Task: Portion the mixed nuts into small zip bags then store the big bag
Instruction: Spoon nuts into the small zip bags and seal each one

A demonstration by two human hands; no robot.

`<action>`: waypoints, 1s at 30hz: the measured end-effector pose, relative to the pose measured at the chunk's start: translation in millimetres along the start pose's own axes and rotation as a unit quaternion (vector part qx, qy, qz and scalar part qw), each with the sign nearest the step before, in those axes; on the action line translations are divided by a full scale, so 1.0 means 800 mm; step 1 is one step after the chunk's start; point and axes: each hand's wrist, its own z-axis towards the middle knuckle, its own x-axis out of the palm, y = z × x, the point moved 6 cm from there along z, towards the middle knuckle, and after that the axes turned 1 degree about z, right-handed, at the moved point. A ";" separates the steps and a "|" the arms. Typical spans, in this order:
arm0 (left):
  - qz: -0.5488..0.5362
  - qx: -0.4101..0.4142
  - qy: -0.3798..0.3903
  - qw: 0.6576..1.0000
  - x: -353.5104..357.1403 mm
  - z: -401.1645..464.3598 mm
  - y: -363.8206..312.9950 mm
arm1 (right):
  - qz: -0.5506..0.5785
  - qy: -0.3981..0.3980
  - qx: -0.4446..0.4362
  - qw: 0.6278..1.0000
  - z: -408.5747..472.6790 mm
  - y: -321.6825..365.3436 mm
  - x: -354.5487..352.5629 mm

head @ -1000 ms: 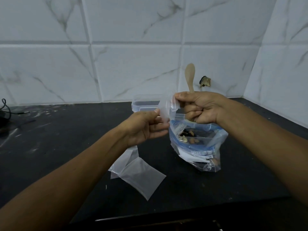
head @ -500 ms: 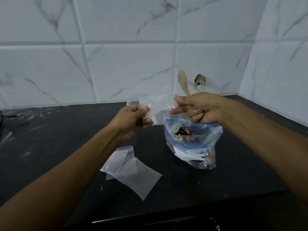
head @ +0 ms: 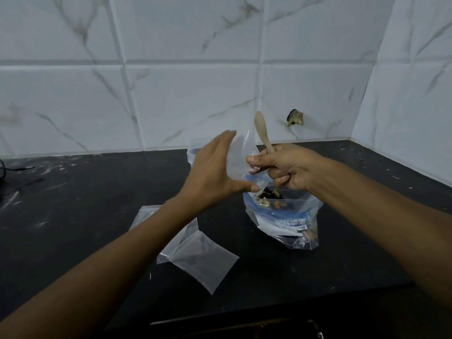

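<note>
Black counter, right hand gripping spoon

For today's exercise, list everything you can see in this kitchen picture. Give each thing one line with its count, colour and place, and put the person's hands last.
Large clear plastic zip bag of mixed nuts: one, clear with blue band and white label, standing open on the counter under the right hand.
Small clear plastic zip bag: one, clear, held up between both hands.
Spare small clear zip bags: at least two, clear, lying overlapped on the counter under the left forearm.
Pale wooden spoon: one, beige, upright in the right fist.
Clear plastic container: one, clear, behind the left hand by the wall.
Black stone counter: one, black.
White marbled wall tiles: several, white, behind.
Left hand: open, fingers spread against the small bag.
Right hand: grips the spoon, pinches the small bag.
</note>
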 end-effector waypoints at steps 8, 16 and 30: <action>0.051 0.034 -0.051 0.997 0.010 0.022 -0.012 | -0.023 0.042 0.009 0.999 -0.014 0.004 0.007; -0.038 0.019 -0.041 0.998 0.014 0.024 -0.002 | 0.019 0.064 0.024 0.997 -0.016 0.002 0.002; -0.108 -0.017 0.045 0.993 0.022 0.017 0.011 | -0.124 0.034 0.071 0.989 -0.016 0.010 -0.016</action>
